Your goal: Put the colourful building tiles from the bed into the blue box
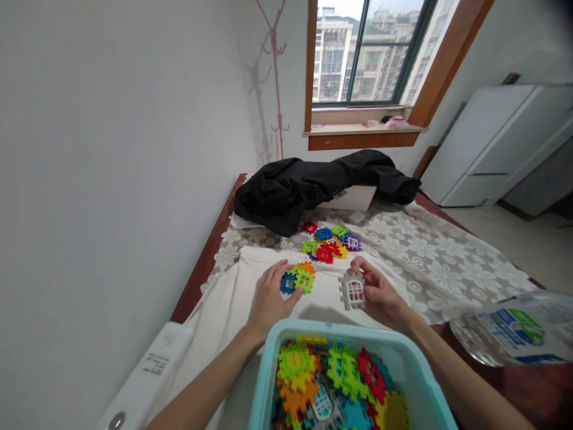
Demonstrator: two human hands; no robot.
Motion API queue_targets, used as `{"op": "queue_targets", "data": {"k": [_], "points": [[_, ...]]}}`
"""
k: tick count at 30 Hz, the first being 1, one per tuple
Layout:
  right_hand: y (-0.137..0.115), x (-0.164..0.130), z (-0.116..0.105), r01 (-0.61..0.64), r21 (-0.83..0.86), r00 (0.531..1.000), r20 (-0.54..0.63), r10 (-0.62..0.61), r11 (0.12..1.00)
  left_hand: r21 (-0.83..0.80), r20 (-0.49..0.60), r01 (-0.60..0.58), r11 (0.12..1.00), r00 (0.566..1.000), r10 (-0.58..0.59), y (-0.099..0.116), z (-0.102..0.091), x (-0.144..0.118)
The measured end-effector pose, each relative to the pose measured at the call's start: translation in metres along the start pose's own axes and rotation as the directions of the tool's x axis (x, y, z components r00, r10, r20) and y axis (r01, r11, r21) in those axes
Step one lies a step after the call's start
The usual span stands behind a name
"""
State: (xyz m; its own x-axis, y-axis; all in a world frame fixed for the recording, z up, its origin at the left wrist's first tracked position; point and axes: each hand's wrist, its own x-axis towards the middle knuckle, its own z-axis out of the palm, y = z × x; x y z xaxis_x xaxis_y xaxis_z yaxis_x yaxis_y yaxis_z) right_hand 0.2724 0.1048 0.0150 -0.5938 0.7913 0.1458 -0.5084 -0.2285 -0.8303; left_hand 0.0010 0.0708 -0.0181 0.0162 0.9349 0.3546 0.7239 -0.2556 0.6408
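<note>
My left hand [274, 300] is closed around a small group of interlocking plastic tiles [305, 279], green, blue and orange, low over the white cloth. Its fingers reach along the far left side and the thumb lies at the near edge. Pinched in my right hand [378, 291] is a grey window tile [353, 291] with a white arched lattice, held upright and apart from the left hand's tiles. Nearer to me, between my forearms, stands a light blue tub [333, 327] of mixed tiles [344, 371]. Beyond my hands lies a loose pile of coloured tiles [326, 253].
A white cloth [237, 304] covers part of the floral tablecloth [452, 263]. At the back a black garment [308, 185] drapes over a white box [351, 198]. A large clear plastic bottle [514, 328] lies at the right. A white device [147, 373] sits along the left edge.
</note>
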Motion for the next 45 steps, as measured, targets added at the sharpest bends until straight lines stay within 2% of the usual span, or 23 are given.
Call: {"op": "queue_targets", "data": {"k": [2,4,6,8,10,11,13,14,16,19,22,24,30,32,36,38,42,45], "points": [[-0.004,-0.004,0.000,0.042,-0.074,0.986,0.165,-0.029,0.996,0.090,0.085,-0.055,0.994,0.995,0.048,-0.003,0.003,-0.002],[0.000,-0.002,-0.001,0.095,-0.139,0.973,0.224,-0.063,0.986,0.153,0.150,-0.088,0.984,0.987,0.064,-0.007,0.006,-0.003],[0.011,0.003,-0.005,0.121,-0.226,0.986,0.141,-0.090,0.967,0.189,0.202,-0.112,0.976,0.977,0.073,-0.010,0.008,-0.004],[0.024,0.010,-0.009,0.102,-0.427,0.994,0.008,-0.109,0.898,0.201,0.236,-0.136,0.970,0.968,0.087,-0.011,0.007,-0.004],[0.036,0.015,-0.015,0.060,-0.690,0.989,-0.057,-0.137,0.721,0.189,0.252,-0.154,0.970,0.962,0.104,-0.010,0.005,-0.003],[0.042,0.016,-0.017,0.060,-0.794,0.987,-0.044,-0.156,0.604,0.176,0.253,-0.157,0.972,0.961,0.110,-0.009,0.004,-0.002],[0.049,0.016,-0.019,0.122,-0.910,0.981,0.051,-0.185,0.397,0.142,0.251,-0.150,0.978,0.962,0.111,-0.006,0.001,-0.001],[0.052,0.016,-0.018,0.165,-0.933,0.975,0.107,-0.193,0.320,0.123,0.247,-0.141,0.982,0.963,0.107,-0.004,0.000,-0.001],[0.055,0.015,-0.017,0.233,-0.948,0.960,0.189,-0.208,0.215,0.080,0.232,-0.114,0.990,0.968,0.093,-0.002,-0.002,-0.001],[0.058,0.013,-0.017,0.265,-0.956,0.946,0.232,-0.225,0.129,-0.005,0.187,-0.047,0.999,0.981,0.047,0.000,-0.003,-0.001],[0.062,0.013,-0.021,0.246,-0.965,0.951,0.223,-0.213,0.086,-0.088,0.137,0.038,0.995,0.990,-0.025,0.000,-0.004,0.001],[0.063,0.013,-0.024,0.233,-0.970,0.957,0.216,-0.196,0.067,-0.118,0.136,0.047,0.992,0.990,-0.031,0.000,-0.004,0.001],[0.062,0.013,-0.023,0.233,-0.972,0.961,0.228,-0.157,0.015,-0.035,0.288,-0.082,0.996,0.953,0.089,-0.003,0.001,0.000],[0.059,0.012,-0.020,0.231,-0.973,0.962,0.229,-0.146,-0.002,-0.092,0.319,-0.084,0.992,0.942,0.109,-0.005,0.003,-0.001],[0.058,0.011,-0.019,0.235,-0.971,0.965,0.239,-0.109,-0.048,-0.258,0.304,-0.056,0.964,0.943,0.136,-0.006,0.004,-0.002],[0.060,0.012,-0.021,0.247,-0.968,0.961,0.250,-0.120,-0.039,-0.294,0.285,-0.059,0.954,0.947,0.146,-0.006,0.004,-0.002],[0.063,0.012,-0.026,0.263,-0.963,0.951,0.249,-0.185,0.054,-0.370,0.261,-0.004,0.929,0.959,0.109,-0.006,0.005,-0.003],[0.063,0.013,-0.026,0.261,-0.965,0.952,0.252,-0.174,0.030,-0.411,0.249,0.037,0.911,0.966,0.073,-0.007,0.007,-0.004]]}}
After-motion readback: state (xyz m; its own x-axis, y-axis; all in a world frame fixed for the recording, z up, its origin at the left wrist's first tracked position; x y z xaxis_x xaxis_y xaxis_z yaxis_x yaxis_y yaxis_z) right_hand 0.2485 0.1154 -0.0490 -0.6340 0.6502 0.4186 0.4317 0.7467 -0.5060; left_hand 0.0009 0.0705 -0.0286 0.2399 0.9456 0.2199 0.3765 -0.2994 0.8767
